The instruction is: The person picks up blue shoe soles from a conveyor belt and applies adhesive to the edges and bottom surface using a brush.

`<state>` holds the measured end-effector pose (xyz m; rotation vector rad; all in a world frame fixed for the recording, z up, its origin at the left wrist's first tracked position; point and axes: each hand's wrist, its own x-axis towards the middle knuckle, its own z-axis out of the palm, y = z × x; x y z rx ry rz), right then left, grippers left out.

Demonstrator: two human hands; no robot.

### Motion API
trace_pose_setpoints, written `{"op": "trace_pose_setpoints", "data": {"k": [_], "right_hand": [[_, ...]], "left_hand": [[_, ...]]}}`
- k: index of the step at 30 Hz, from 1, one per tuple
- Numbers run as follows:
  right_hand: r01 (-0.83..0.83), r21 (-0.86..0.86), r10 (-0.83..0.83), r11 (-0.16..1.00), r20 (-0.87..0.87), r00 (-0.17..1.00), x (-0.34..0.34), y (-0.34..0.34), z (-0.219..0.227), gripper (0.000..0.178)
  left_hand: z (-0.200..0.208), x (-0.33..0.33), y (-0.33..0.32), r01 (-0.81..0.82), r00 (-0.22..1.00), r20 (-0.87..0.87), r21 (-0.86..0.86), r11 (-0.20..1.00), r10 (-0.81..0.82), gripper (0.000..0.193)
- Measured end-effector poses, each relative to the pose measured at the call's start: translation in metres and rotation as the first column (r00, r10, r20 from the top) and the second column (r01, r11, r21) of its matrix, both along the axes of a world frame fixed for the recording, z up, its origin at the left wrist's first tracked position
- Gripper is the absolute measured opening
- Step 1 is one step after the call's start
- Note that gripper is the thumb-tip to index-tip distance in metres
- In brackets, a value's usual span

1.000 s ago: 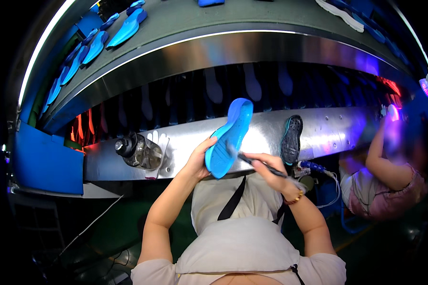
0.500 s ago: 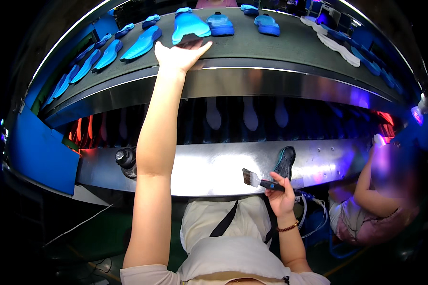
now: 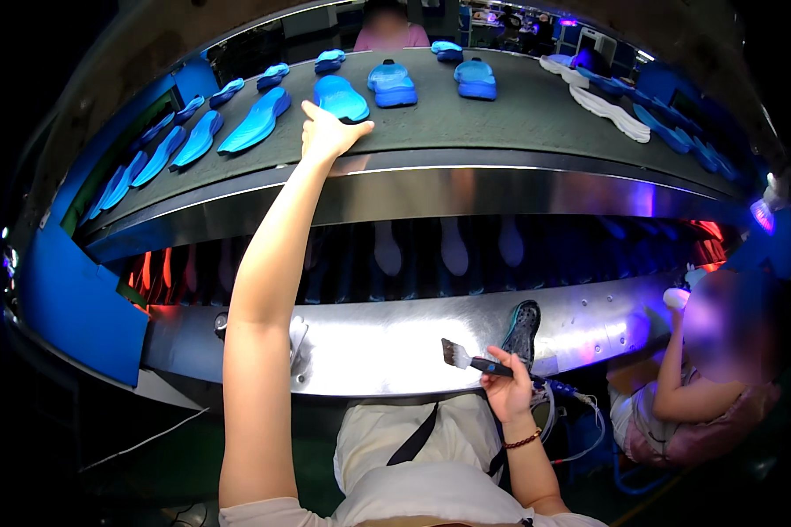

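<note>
A light-blue shoe sole [image 3: 340,97] lies on the dark conveyor belt [image 3: 501,132], its near end by my left hand [image 3: 328,139]. My left arm is stretched far forward; its thumb and index finger are spread apart, and the other fingers are partly hidden. In my right hand [image 3: 508,393], a flat brush [image 3: 488,365] with a black handle is gripped, its dark bristles pointing left. Just beyond that hand, a dark shoe sole [image 3: 523,329] with a teal edge rests on the metal ledge [image 3: 378,351].
Several blue soles, such as a long one [image 3: 257,123], and white soles [image 3: 611,112] lie along the belt. More soles hang under it. A black knob-like fitting [image 3: 221,325] is half hidden behind my left arm. One person [image 3: 703,413] sits at right, another [image 3: 391,33] beyond the belt.
The light-blue sole, tilted up at my left hand before, now lies lower on the belt. My view has shifted slightly upward. My right hand keeps the brush in nearly the same place.
</note>
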<state>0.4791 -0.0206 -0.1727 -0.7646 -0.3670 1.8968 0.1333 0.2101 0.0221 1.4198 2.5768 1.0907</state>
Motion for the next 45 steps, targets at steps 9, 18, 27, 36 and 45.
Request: {"op": "trace_pose_setpoints", "data": {"k": [9,18,27,36,45], "right_hand": [[0.058,-0.042,-0.056,0.997,0.06,0.997,0.022,-0.007,-0.013,0.042],[0.128,-0.014,-0.127,0.992,0.068,0.99,0.038,-0.001,-0.011,0.039],[0.128,-0.06,-0.123,0.99,0.078,0.989,0.031,-0.003,-0.01,0.037],[0.162,-0.087,-0.154,0.983,0.092,0.984,0.055,-0.011,-0.026,0.037],[0.139,-0.116,-0.133,0.983,0.058,0.989,0.049,-0.014,-0.017,0.036]], "left_hand": [[0.008,-0.01,0.024,0.04,0.993,0.116,-0.117,0.992,-0.026,0.1],[0.001,0.004,0.036,0.166,0.89,-0.436,0.04,0.985,-0.133,0.078],[-0.025,0.076,0.096,0.491,0.483,-0.854,0.08,0.868,-0.195,0.046],[-0.016,0.079,0.104,0.108,0.521,-0.835,-0.144,0.984,-0.179,0.023],[-0.006,0.097,0.089,0.685,0.448,-0.702,-0.129,0.717,-0.553,0.035]]}}
